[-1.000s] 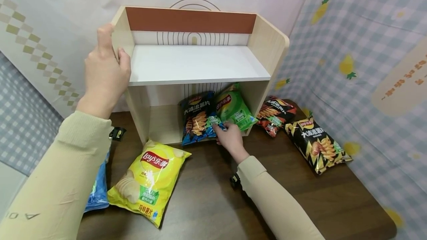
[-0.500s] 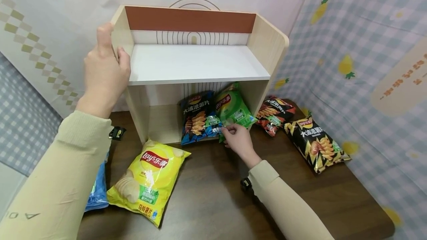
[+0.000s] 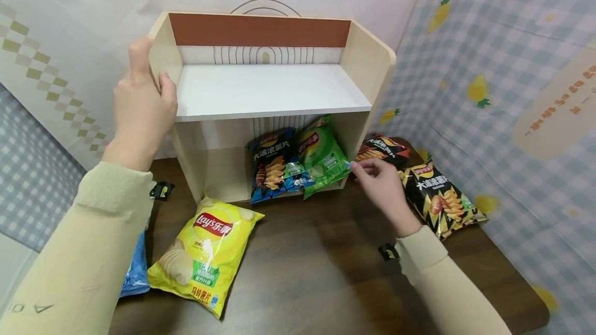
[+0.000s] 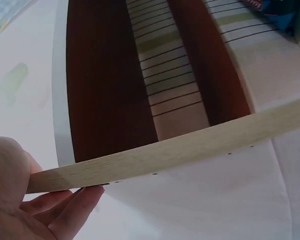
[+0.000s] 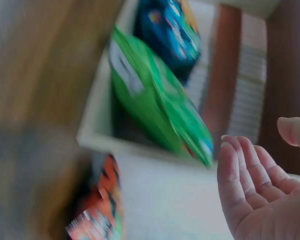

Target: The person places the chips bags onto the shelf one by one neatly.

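Green Lay's bag (image 3: 323, 156) is leaning in the right part of the lower compartment (image 3: 228, 169), between a blue-and-black Lay's bag (image 3: 273, 167) and the right side panel (image 3: 368, 58); these neighbours are probably propping it up. Left hand (image 3: 144, 110) is gripping the left side panel (image 4: 190, 152), presumably bracing the unit. Right hand (image 3: 384, 185) is hovering just beside the green bag's corner, fingers relaxed, grasping nothing. Yellow Lay's bag (image 3: 205, 252) is lying flat on the table (image 3: 288, 268), apparently placed within easy reach.
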`<move>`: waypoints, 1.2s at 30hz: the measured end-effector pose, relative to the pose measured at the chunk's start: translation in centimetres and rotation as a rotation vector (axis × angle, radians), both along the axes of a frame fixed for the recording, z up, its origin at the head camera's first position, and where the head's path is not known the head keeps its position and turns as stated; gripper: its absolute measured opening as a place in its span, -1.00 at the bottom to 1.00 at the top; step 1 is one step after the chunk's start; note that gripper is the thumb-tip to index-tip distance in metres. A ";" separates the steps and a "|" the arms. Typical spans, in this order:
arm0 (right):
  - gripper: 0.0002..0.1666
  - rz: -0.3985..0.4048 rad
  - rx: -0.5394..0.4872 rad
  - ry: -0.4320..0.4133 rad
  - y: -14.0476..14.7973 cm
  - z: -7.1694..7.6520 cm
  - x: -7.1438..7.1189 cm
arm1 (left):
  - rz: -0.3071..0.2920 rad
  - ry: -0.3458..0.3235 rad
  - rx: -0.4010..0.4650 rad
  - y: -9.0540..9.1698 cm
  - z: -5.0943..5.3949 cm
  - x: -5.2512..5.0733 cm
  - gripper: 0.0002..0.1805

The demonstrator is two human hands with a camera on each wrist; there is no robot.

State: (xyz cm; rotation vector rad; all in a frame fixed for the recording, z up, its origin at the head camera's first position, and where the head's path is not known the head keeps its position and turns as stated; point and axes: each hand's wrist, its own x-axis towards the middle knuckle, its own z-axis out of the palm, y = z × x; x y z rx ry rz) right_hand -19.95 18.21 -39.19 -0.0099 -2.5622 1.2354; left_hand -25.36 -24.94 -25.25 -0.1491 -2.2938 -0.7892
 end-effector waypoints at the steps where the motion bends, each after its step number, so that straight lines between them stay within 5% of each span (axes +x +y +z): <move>1: -0.48 -0.017 -0.004 0.016 0.5 0.6 0.0 | -0.010 -0.002 0.002 -0.1 -0.2 0.2 -0.47; 6: -0.40 -0.096 -0.018 0.055 2.7 2.8 -0.3 | -0.064 0.009 -0.003 -0.3 -1.8 1.1 -0.31; 13: -0.36 -0.100 -0.026 0.094 3.4 4.6 -1.5 | -0.119 0.034 -0.023 -0.8 -3.3 2.1 -0.19; 22: -0.29 -0.064 -0.007 0.050 4.1 5.3 -2.7 | -0.142 -0.020 -0.014 -1.1 -3.0 2.5 -0.14; 28: -0.09 -0.085 0.019 -0.104 6.8 4.0 -3.7 | -0.139 -0.055 -0.015 -1.2 -2.6 2.4 -0.15; 36: 0.23 -0.103 0.138 -0.422 9.6 -0.2 -4.5 | -0.123 -0.068 -0.036 -1.2 -2.4 2.2 -0.17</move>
